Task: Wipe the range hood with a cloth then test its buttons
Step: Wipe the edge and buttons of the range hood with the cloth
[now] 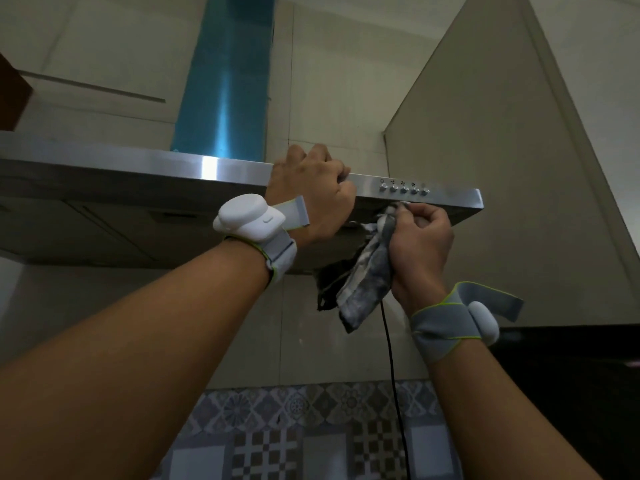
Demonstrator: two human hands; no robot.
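A stainless steel range hood (173, 168) juts out overhead, seen from below. A row of several round buttons (404, 190) sits on its front strip toward the right end. My left hand (311, 188) grips the hood's front edge just left of the buttons, fingers curled over the top. My right hand (419, 244) holds a grey and white cloth (367, 275) bunched in its fist, up against the hood's underside right below the buttons. The cloth's lower end hangs loose.
A blue-filmed chimney (225, 81) rises from the hood. A black cord (391, 358) hangs down under the cloth. Patterned tiles (301, 434) cover the lower wall. A slanted beige wall (502, 133) stands to the right, with a dark surface (571, 375) below it.
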